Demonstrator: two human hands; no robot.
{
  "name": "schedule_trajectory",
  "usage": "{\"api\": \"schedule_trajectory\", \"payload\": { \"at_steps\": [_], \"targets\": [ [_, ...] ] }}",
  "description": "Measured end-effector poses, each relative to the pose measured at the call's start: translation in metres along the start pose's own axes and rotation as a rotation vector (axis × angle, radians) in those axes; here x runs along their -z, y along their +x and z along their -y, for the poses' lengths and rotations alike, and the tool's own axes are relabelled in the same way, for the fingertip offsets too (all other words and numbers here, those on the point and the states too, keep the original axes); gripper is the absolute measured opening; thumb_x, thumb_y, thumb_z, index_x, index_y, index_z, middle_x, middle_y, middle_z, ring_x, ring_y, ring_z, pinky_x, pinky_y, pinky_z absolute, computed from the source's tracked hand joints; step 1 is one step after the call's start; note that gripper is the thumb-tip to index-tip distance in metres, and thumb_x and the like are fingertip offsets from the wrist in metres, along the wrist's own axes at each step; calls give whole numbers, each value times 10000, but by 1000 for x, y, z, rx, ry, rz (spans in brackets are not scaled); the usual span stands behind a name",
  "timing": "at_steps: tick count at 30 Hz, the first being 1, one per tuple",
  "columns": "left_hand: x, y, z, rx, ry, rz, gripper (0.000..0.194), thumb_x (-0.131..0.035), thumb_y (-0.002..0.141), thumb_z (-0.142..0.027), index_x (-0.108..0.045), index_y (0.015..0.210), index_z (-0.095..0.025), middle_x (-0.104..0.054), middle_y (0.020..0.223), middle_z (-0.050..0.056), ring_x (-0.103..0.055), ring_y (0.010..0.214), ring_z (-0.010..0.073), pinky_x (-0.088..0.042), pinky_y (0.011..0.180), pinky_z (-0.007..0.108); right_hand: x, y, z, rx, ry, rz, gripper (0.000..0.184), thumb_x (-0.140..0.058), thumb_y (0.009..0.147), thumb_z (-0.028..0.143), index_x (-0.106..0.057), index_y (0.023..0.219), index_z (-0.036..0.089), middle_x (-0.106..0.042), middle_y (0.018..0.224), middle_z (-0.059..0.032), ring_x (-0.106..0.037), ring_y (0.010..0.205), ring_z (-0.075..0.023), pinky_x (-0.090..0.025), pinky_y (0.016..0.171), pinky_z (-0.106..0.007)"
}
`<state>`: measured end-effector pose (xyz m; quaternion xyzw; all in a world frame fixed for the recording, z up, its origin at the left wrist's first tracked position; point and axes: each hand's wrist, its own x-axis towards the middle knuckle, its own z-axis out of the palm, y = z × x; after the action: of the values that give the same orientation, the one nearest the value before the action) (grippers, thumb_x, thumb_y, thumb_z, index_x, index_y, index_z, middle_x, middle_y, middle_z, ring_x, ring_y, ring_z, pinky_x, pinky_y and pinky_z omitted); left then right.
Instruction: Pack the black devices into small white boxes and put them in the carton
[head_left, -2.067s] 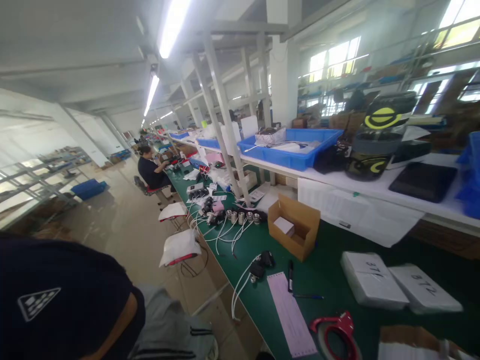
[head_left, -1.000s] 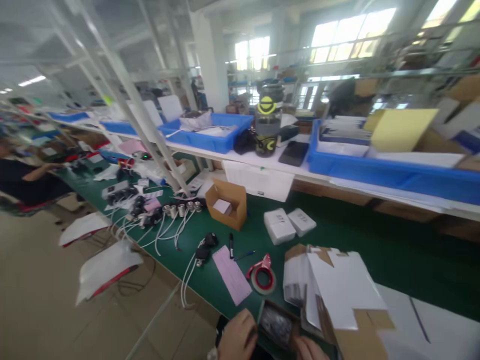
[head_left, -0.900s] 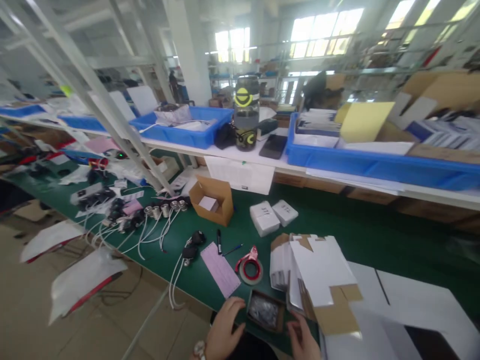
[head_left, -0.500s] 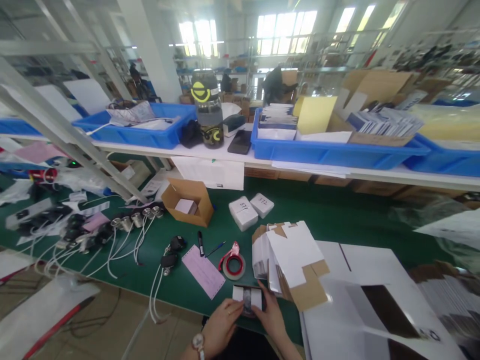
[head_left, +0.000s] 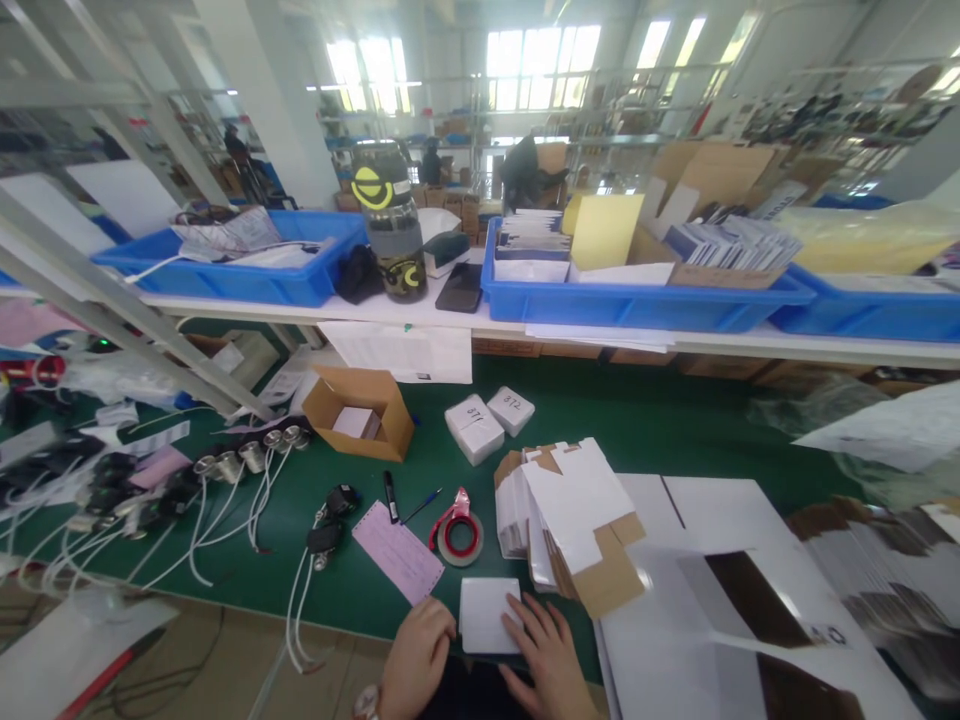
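A small white cardboard box [head_left: 490, 612] lies at the front edge of the green table with its flat top facing up. My left hand [head_left: 420, 648] has its fingers curled together against the box's left edge. Spread over the right part of the box are the fingers of my right hand [head_left: 546, 645]. Whatever is inside the box is hidden under its white top. Just behind it lies a red tape dispenser [head_left: 459, 537], with a pink printed slip [head_left: 397, 552] to the left.
Folded white cartons [head_left: 577, 510] stand close on the right, beside large white sheets [head_left: 697, 590]. Further back are wrapped packs [head_left: 475, 428] and an open brown box [head_left: 390, 415]. Cabled devices [head_left: 326, 525] lie left. A shelf with blue trays [head_left: 637, 308] runs behind.
The box's top was open, showing a dark strip between white flaps; now a white face covers it. My right hand has moved onto the top, and the view has shifted slightly right.
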<state>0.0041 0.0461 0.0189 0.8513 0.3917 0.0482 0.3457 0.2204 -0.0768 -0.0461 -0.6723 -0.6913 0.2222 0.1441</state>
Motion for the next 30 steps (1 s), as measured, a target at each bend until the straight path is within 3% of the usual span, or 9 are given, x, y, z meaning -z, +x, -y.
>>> {"api": "schedule_trajectory", "payload": {
  "at_steps": [2, 4, 6, 10, 15, 19, 23, 26, 30],
  "targets": [
    [1, 10, 0, -45, 72, 15, 338, -537, 844, -98, -659, 1145, -191, -657, 1267, 115, -591, 1193, 277, -455, 1090, 490, 6, 8, 3, -68, 1, 81, 545, -644, 850, 295, -536, 1380, 353, -377, 1602, 7, -312, 1473, -326, -217, 1195, -571],
    [-5, 25, 0, -105, 135, 123, 664, -722, 758, -171, -518, 1389, -189, -492, 1499, 159, -457, 1380, 336, -385, 1160, 534, 13, 22, 9, -151, -15, 161, 678, -675, 798, 188, -490, 1431, 342, -330, 1624, -5, -277, 1493, -302, -203, 1212, -538],
    [-15, 39, 1, -121, 208, 223, 925, -832, 668, -191, -404, 1488, -169, -396, 1568, 194, -374, 1446, 362, -350, 1188, 544, 18, 36, 13, -201, -13, 229, 907, -740, 731, 160, -346, 1527, 338, -252, 1653, -34, -261, 1500, -297, -225, 1212, -510],
    [-34, 51, 7, -165, 348, 265, 1030, -874, 637, -181, -347, 1519, -111, -359, 1577, 230, -361, 1456, 363, -356, 1195, 510, 20, 50, 14, -186, 5, 267, 1251, -920, 549, 321, -207, 1577, 310, -212, 1662, -104, -252, 1491, -367, -257, 1200, -536],
    [-35, 51, 21, -319, 480, 241, 842, -737, 758, -148, -369, 1513, -102, -360, 1571, 224, -381, 1445, 356, -397, 1170, 485, 8, 52, 6, -75, -60, 143, 1122, -933, 595, 303, -329, 1538, 247, -506, 1476, -149, -483, 1319, -359, -393, 1127, -506],
    [-38, 51, 35, -412, 621, 236, 818, -714, 743, -66, -401, 1499, -89, -405, 1549, 207, -416, 1426, 346, -436, 1150, 472, -8, 51, 6, -72, -78, 118, 1127, -920, 610, 441, -321, 1539, 217, -534, 1428, -163, -520, 1253, -372, -429, 1096, -523],
    [-49, 50, 55, -509, 654, 154, 874, -695, 742, -24, -353, 1534, -167, -414, 1557, 154, -415, 1431, 322, -454, 1142, 468, -22, 48, 11, -83, -143, 70, 1131, -844, 670, 562, -246, 1566, 217, -536, 1424, -188, -533, 1226, -411, -472, 1027, -584],
    [-50, 52, 68, -532, 612, 105, 897, -710, 781, -102, -284, 1563, -206, -388, 1575, 135, -401, 1439, 326, -472, 1120, 482, -33, 45, 7, -56, -170, 4, 1110, -745, 746, 641, -152, 1590, 231, -509, 1471, -190, -518, 1268, -416, -452, 1042, -597],
    [-47, 49, 73, -602, 539, 147, 943, -738, 815, -419, -250, 1569, -131, -322, 1590, 195, -352, 1458, 374, -446, 1123, 518, -70, 31, -14, 5, -141, -129, 1132, -743, 759, 598, -28, 1591, 316, -388, 1582, -143, -448, 1363, -444, -401, 1059, -629]
  ]
}}
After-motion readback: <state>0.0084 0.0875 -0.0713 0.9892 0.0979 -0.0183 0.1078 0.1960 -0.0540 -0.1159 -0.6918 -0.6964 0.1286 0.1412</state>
